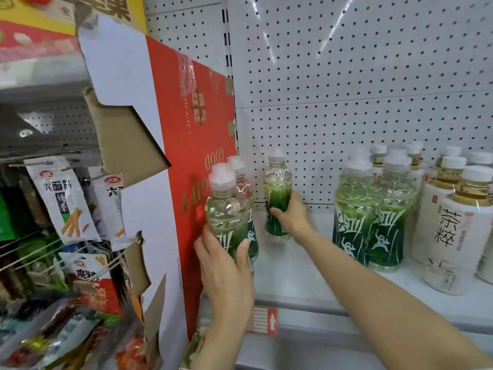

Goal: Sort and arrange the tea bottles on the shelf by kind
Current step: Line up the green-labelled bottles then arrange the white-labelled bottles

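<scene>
My left hand [226, 265] grips a clear green-labelled bottle [224, 206] at the shelf's left end, with a second one like it [244, 182] right behind. My right hand [289, 214] is wrapped around another green-labelled bottle [277, 182], which stands upright near the back of the white shelf [293, 268]. Further right stand two more green-labelled bottles [373, 209] side by side. White-labelled tea bottles [450, 231] with white caps fill the right end in rows.
A red and white cardboard panel [170, 156] stands upright against the shelf's left end, close to my left hand. Snack packets [61, 198] hang on hooks beyond it. White pegboard [346, 76] backs the shelf. A red price tag [262, 320] sits on the front rail.
</scene>
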### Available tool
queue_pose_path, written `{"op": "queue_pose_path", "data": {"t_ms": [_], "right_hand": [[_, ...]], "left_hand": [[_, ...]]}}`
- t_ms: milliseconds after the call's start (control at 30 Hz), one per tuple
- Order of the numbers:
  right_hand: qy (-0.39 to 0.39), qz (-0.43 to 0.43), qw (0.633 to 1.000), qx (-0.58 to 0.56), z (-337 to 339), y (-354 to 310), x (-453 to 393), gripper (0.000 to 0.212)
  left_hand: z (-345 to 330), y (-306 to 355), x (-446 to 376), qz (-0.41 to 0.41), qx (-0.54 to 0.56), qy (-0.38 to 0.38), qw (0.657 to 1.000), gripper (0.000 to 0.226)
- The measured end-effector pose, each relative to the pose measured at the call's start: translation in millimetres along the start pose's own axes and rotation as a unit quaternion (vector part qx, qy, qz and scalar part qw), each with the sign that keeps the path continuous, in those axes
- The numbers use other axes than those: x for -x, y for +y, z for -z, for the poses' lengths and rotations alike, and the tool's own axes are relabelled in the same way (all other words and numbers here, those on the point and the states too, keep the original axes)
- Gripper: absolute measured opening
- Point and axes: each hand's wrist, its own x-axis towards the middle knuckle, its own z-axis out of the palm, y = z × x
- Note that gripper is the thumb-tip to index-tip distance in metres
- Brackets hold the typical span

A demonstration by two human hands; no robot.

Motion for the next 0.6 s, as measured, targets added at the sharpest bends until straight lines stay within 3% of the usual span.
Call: {"op": "queue_pose_path", "data": {"t_ms": [133, 233, 333, 400, 533, 600], "right_hand": [[-0.027, 0.0, 1.0, -0.003, 11, -7, 9, 0.055], [-0.003, 0.087, 0.996, -0.034, 27, -13, 53, 0.06], [-0.087, 0.148, 0.978, -0.123, 39, -12, 115, 0.078], [-0.111, 0.168, 0.973, -0.117, 41, -8, 130, 0.08], [-0.075, 0.157, 0.975, -0.137, 47, -10, 132, 0.079], [-0.05, 0.156, 0.977, -0.14, 54, -4, 132, 0.07]], "left_hand": [[-5, 14, -1, -0.041, 0.02, -0.018, 0.999, 0.07], [-7, 26, -5, -0.036, 0.026, -0.023, 0.999, 0.073], [-12, 38, -9, -0.024, 0.034, -0.038, 0.998, 0.074], [-19, 48, -7, -0.021, 0.037, -0.048, 0.998, 0.071], [-26, 56, 2, -0.033, 0.047, -0.095, 0.994, 0.068], [-20, 48, -1, -0.024, 0.13, -0.122, 0.984, 0.066]]}}
